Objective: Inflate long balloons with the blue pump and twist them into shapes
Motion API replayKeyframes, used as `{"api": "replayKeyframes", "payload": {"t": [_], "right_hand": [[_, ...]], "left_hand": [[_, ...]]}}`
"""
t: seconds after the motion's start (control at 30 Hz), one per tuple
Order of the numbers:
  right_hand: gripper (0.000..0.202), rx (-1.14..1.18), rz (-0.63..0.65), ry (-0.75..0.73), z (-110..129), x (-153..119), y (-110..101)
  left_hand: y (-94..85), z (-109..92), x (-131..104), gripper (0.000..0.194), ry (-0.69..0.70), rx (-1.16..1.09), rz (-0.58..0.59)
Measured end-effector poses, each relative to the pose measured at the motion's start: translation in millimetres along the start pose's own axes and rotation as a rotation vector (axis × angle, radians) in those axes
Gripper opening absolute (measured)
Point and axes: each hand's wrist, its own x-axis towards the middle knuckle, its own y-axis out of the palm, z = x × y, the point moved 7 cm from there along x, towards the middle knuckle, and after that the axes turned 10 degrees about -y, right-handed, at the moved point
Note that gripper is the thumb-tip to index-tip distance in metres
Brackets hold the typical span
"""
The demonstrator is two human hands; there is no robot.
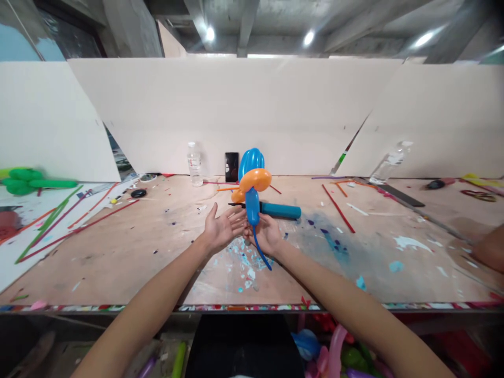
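Observation:
A twisted balloon figure (252, 207) stands upright in front of me. It has blue bubbles on top, an orange band round its middle, a blue lower segment and a thin uninflated blue tail hanging down. My right hand (269, 234) holds the figure at its lower blue segment; part of the fingers is hidden behind the balloon. Just left of it, my left hand (222, 227) is open, palm up, its fingers stretched toward the figure. Behind the hands lies a blue balloon pump (281, 211) with a black nozzle.
A phone (232, 167) and a water bottle (194, 164) stand against the white partition (236, 115). Another bottle (391, 163) leans at right. Uninflated red balloons (338, 208) and balloon scraps lie on the table (129, 262). Another person's arm (490, 249) reaches in at right.

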Motion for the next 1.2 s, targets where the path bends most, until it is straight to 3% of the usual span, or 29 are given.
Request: {"api": "replayKeyframes", "payload": {"t": [0.17, 0.5, 0.67, 0.8, 0.9, 1.03, 1.2], "right_hand": [[0.022, -0.036, -0.057, -0.073, 4.2, 0.4, -4.5], [0.02, 0.004, -0.126, -0.17, 27.3, 2.0, -5.5], [0.025, 0.01, -0.04, -0.079, 17.6, -2.3, -1.5], [0.031, -0.025, 0.034, 0.093, -2.1, -7.2, 2.8], [0.035, -0.086, 0.058, 0.161, -10.6, -8.4, 6.0], [0.02, -0.183, 0.012, -0.005, -1.1, -0.1, 0.4], [0.01, -0.262, -0.116, -0.337, 27.4, 3.7, -9.3]], "left_hand": [[-4.0, -0.6, -1.2, 0.05, 0.022, 0.023, -0.005], [-1.1, 4.6, -0.5, 0.047, -0.012, 0.11, 0.003], [-0.5, 4.9, 5.1, 0.035, 0.034, 0.282, -0.061], [11.4, 18.2, 10.4, 0.047, 0.049, 0.429, -0.035], [17.0, 22.4, 12.0, 0.047, 0.097, 0.437, -0.094], [19.5, -2.5, 7.9, 0.033, 0.438, 0.456, -0.202], [-3.6, -21.2, 8.2, 0.041, 0.582, 0.454, -0.382]]}}
